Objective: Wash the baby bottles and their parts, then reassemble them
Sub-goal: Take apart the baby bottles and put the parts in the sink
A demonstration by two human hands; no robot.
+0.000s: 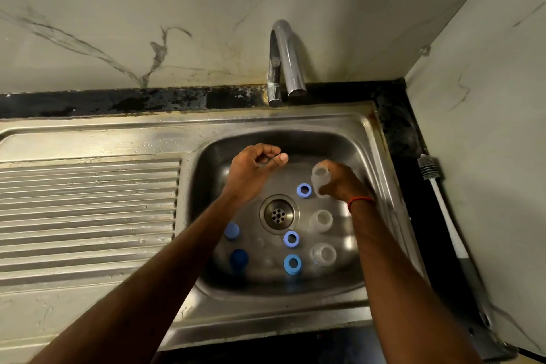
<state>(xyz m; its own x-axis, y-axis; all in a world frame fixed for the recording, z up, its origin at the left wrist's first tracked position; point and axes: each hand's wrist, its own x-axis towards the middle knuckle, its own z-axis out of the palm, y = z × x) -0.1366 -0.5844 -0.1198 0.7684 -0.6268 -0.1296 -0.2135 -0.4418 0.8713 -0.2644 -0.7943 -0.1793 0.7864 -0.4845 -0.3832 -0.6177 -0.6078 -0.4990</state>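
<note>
Steel sink (381,156) holds the whole kit, taken apart. Right hand (344,182) grips one clear bottle (320,179) at the basin's back right, fingers wrapped round it and the bottle tilted. Left hand (251,170) hovers over the back left with fingers curled in and thumb against forefinger; can't tell if they pinch anything.

Two more bottles (321,220) stand along the right side. Three blue rings (291,239) sit round the drain (279,214), and two blue caps (232,230) are at front left. Faint clear shapes between caps and rings are probably nipples, but too dim to confirm.

Tap (288,62) shows no water. Brush (443,210) lies on the black tabletop (396,127) right of the sink, neither hand on it.

My read: the step is washing this first bottle.
- Water on first, then bring the bottle's mouth under the spout, which sits behind it and to the left.
- Keep the grip low so neck and thread stay free.
- Brush in the free hand; scrub base, shoulder, thread.
- Wet clear plastic will likely be slippery, so work over the basin.
- Park clean parts on the drainer (88,201), apart from unwashed ones.
</note>
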